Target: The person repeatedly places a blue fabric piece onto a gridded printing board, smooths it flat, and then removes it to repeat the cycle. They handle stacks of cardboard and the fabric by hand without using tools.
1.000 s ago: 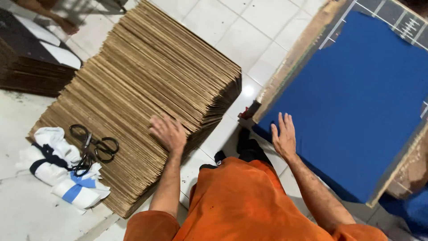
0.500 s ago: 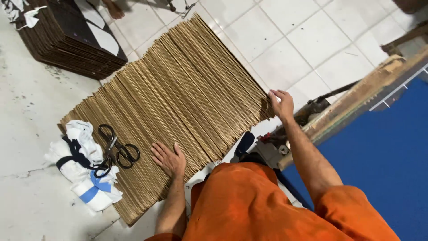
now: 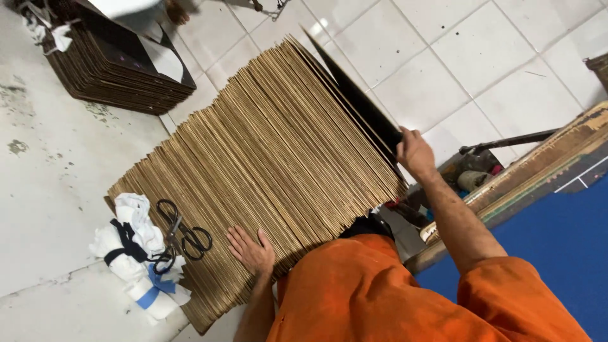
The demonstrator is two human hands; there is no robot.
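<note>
Our left hand (image 3: 252, 249) lies flat and open on the near edge of the stack of cardboard sheets (image 3: 253, 171), fingers spread, holding nothing. Just to its left, a pair of scissors (image 3: 180, 235) and a bundle of white cloth (image 3: 136, 253) rest on the same stack. Farther off, our right hand (image 3: 413, 152) closes on the lifted dark sheet (image 3: 354, 101) at the stack's right side, tilting it up. Beyond our hands, a second stack (image 3: 114, 69) sits on the tiled floor (image 3: 481, 57).

Head view, steeply down, near cardboard stack (image 3: 266, 171)
</note>
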